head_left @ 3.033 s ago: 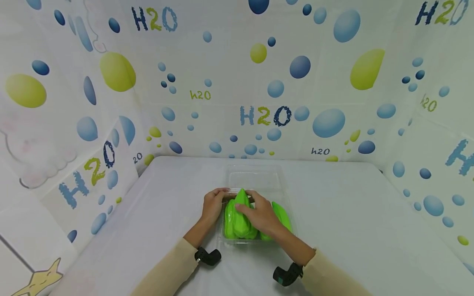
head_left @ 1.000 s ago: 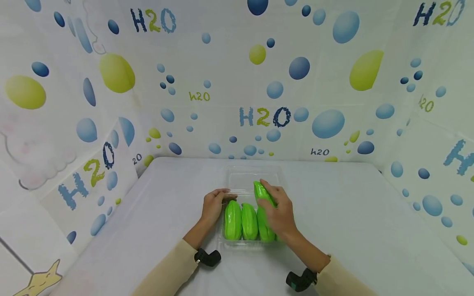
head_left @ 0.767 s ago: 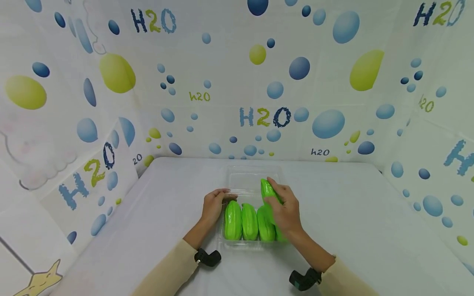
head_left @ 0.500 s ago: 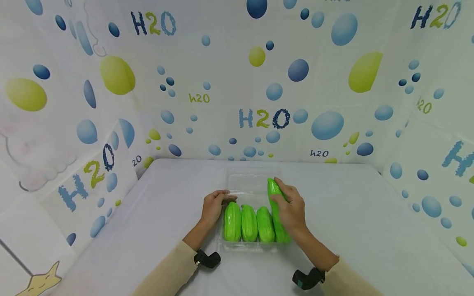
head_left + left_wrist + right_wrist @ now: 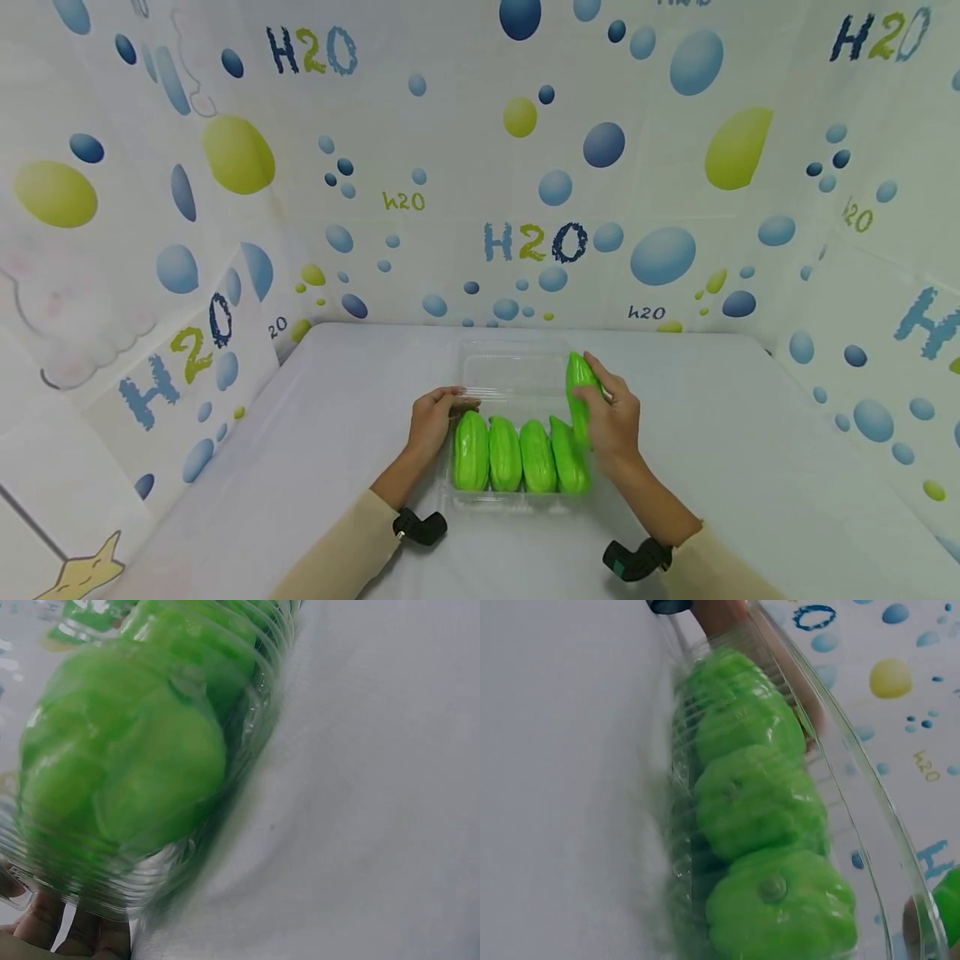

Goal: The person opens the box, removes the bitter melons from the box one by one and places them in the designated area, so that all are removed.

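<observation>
My right hand (image 5: 617,417) grips a bright green, ridged, long vegetable-like piece (image 5: 579,400) with a pointed tip, above the right end of a clear plastic container (image 5: 517,497). Several matching green pieces (image 5: 505,454) lie side by side inside, the rightmost leaning a little. My left hand (image 5: 431,421) holds the container by its back left corner; its bent fingers (image 5: 82,934) show at the plastic edge in the left wrist view. Through the clear wall, the right wrist view shows the lobed ends (image 5: 765,802) of the row. A bit of the held piece appears at its right edge.
The container's clear lid (image 5: 513,367) lies folded back behind it on the white-covered table (image 5: 337,367). A patterned cloth wall (image 5: 450,125) stands behind and at both sides. Each wrist wears a black camera (image 5: 637,560).
My right hand has carried green pieces rightward along the container. The pile at the left is now a row, and another piece is lifted at the right. My left hand stays at its corner.
</observation>
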Available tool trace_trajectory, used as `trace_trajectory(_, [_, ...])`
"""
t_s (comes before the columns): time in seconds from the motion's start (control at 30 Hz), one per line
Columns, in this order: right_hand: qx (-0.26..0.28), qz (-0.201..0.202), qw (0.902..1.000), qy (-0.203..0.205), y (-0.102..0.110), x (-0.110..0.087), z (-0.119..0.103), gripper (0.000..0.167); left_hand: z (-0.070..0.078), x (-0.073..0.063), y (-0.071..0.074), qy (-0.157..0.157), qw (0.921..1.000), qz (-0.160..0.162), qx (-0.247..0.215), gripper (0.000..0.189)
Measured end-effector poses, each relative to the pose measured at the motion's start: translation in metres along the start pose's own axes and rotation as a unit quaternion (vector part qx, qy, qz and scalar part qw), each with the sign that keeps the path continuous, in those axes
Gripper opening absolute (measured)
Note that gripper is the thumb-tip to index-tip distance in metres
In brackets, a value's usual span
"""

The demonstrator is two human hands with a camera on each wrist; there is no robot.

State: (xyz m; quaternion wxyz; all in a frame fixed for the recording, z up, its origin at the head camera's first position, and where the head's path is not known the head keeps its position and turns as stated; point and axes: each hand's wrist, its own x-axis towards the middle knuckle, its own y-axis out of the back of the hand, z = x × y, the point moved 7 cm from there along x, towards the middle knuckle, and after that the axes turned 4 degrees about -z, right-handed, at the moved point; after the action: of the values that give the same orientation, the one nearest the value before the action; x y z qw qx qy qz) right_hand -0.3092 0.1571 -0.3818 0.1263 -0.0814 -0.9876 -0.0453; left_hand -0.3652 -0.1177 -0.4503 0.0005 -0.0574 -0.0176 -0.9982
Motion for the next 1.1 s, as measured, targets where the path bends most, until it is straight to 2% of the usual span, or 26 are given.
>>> trace_trajectory(0.2, [0.005,0.02,0.9997,-0.016,0.01,0.004,0.006,0.053,-0.002,0.001,0.0,0.003,0.9999,-0.008,-0.005,0.034])
trace_trajectory(0.5, [-0.004,0.043,0.9986,-0.03,0.023,0.009,0.018,0.055,-0.002,-0.001,0.0,-0.003,1.0,0.008,-0.002,0.033])
trace_trajectory(0.67, [-0.005,0.059,0.9975,-0.038,0.03,0.011,0.021,0.054,0.0,-0.001,-0.001,-0.005,1.0,0.005,-0.005,0.032])
trace_trajectory(0.9, [0.003,0.062,0.997,-0.047,0.037,0.015,0.023,0.054,0.001,0.0,0.0,-0.002,0.9999,0.006,-0.01,0.031])
trace_trajectory(1.07, [-0.026,0.065,0.9964,-0.049,0.041,0.018,0.027,0.055,0.0,0.001,0.001,0.004,0.9999,0.0,-0.013,0.032])
trace_trajectory(1.1, [-0.034,0.064,0.9961,-0.05,0.042,0.018,0.028,0.055,0.005,-0.002,0.0,0.005,0.9999,-0.002,-0.014,0.032])
